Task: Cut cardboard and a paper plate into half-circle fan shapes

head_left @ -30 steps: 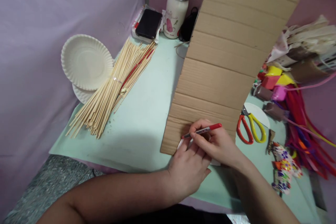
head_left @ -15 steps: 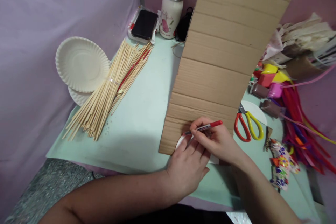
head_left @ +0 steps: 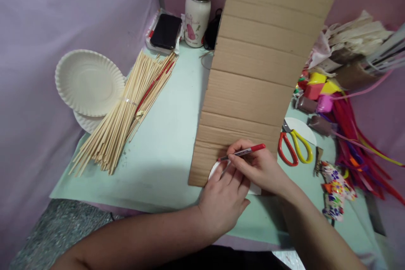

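Observation:
A long sheet of corrugated cardboard (head_left: pixel 243 97) lies on the table, its near end beneath my hands. On that end is a white piece with a curved edge (head_left: pixel 214 170), mostly hidden by my fingers. My left hand (head_left: pixel 223 198) is spread flat over it, pressing it to the cardboard. A red pen (head_left: pixel 243 152) is gripped in my right hand (head_left: pixel 257 166), its tip pointing left at the curved edge of the white piece. Just right of the cardboard are scissors with one red and one yellow handle (head_left: pixel 302 147).
At left, a bundle of thin wooden sticks (head_left: pixel 122 114) rests against white paper plates (head_left: pixel 90 82). A phone (head_left: pixel 166 31) and a white bottle (head_left: pixel 197 17) stand at the back. Coloured clay packs (head_left: pixel 316 90), pipe cleaners (head_left: pixel 351 135) and a flower-patterned piece (head_left: pixel 335 190) crowd the right.
The whole view has shifted slightly, so most things appear further left. Both hands keep their places on the cardboard, and the pen stays at the white piece's edge.

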Motion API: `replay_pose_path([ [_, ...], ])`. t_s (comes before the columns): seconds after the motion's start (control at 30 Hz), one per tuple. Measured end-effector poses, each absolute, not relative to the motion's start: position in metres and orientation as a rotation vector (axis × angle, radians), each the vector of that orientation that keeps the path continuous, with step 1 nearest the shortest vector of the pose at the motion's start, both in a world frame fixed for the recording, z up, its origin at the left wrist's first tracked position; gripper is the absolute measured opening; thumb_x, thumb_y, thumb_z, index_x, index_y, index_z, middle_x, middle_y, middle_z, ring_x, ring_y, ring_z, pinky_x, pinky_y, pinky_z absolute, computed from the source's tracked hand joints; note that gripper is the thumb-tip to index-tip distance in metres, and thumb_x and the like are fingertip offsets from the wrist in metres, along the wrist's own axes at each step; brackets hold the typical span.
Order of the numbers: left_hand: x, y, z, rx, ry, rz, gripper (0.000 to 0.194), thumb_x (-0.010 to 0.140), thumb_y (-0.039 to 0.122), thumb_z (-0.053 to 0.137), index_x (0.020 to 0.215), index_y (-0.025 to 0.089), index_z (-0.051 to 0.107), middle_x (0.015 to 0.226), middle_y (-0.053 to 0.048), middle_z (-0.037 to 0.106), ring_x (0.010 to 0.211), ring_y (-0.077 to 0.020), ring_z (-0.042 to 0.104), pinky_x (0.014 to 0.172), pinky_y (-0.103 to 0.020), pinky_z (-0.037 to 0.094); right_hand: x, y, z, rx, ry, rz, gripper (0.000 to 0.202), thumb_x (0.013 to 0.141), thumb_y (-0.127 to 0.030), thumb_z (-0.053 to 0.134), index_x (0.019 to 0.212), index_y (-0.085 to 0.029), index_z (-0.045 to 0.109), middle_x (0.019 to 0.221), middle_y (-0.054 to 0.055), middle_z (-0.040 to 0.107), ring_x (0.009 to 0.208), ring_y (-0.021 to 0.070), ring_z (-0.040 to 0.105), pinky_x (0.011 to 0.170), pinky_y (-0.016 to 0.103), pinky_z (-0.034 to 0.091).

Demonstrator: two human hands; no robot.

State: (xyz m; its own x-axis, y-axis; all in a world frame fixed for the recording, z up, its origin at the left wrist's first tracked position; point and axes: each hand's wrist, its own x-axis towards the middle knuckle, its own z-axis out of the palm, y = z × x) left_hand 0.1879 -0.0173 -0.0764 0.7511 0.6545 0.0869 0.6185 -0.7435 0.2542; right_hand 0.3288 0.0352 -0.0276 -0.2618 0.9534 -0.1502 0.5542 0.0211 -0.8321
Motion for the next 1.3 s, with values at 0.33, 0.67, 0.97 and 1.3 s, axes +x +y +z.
replay_pose_path([
  [0.33,0.187,-0.015,-0.076,2.755,0.984,0.250,0.067,0.092,0.050,0.047,0.145,0.011,0.036,0.153,-0.013,0.037,0.143,-0.0281,0.026,0.117,-0.045,0.015,0.346,0.035,-0.026,-1.606,-1.728,1.039,0.010,0.088,-0.024,0.054,0.081,-0.019,0.060,0.074,0.002,0.065,0.069,0.0159,0.061,0.062,0.025,0.047],
  [0.67,0.187,-0.015,-0.076,2.771,0.988,0.263,0.065,0.092,0.051,0.047,0.143,0.012,0.039,0.153,-0.013,0.038,0.143,-0.0279,0.027,0.117,-0.045,0.016,0.351,0.033,-0.033,-1.608,-1.714,1.106,0.008,0.088,-0.022,0.054,0.082,-0.019,0.060,0.076,0.002,0.065,0.069,0.0158,0.062,0.062,0.026,0.047],
  [0.97,0.188,-0.014,-0.077,2.770,0.990,0.297,0.067,0.089,0.051,0.051,0.143,0.013,0.040,0.150,-0.012,0.042,0.142,-0.0276,0.030,0.117,-0.045,0.019,0.345,0.031,-0.032,-1.561,-1.688,1.149,0.008,0.088,-0.022,0.054,0.083,-0.020,0.060,0.076,0.001,0.065,0.068,0.0150,0.061,0.061,0.025,0.047],
  [1.3,0.189,-0.014,-0.079,2.791,0.996,0.256,0.065,0.091,0.052,0.047,0.142,0.013,0.041,0.153,-0.013,0.039,0.143,-0.0270,0.028,0.116,-0.044,0.019,0.360,0.028,-0.036,-1.593,-1.568,1.105,0.009,0.089,-0.021,0.053,0.081,-0.020,0.057,0.078,0.001,0.066,0.073,0.0164,0.065,0.064,0.026,0.049],
])
